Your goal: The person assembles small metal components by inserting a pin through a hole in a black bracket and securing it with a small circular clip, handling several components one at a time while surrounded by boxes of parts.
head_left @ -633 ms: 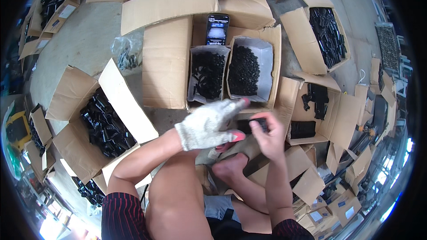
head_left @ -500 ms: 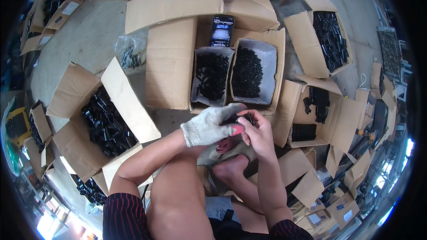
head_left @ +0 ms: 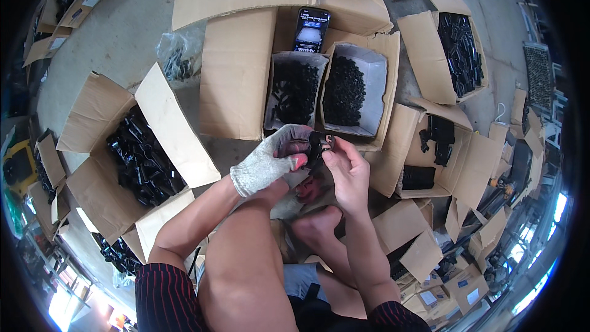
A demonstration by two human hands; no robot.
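Note:
My left hand (head_left: 270,158), in a pale knit glove with red-stained fingertips, is closed round a dark black part (head_left: 316,146). My bare right hand (head_left: 348,165) meets it from the right, thumb and fingertips pinched on a small black piece (head_left: 327,141) at the part's end. The exact kind of either piece is too small and dark to tell. Just beyond my hands stand two grey-lined trays, the left tray (head_left: 278,56) and the right tray (head_left: 376,74), inside an open cardboard box. Small black pieces (head_left: 295,92) fill much of the left one, and similar pieces (head_left: 344,93) lie in the right.
A phone (head_left: 310,29) with a lit screen leans behind the trays. To the left, an open carton (head_left: 101,190) holds black plastic parts. At right, one carton (head_left: 470,163) contains black parts, with another carton (head_left: 424,55) beyond it. A clear plastic bag (head_left: 178,55) lies on the floor.
Both hands have shifted slightly left and drawn a little apart, leaving more of the black part showing between them. The view has also shifted slightly.

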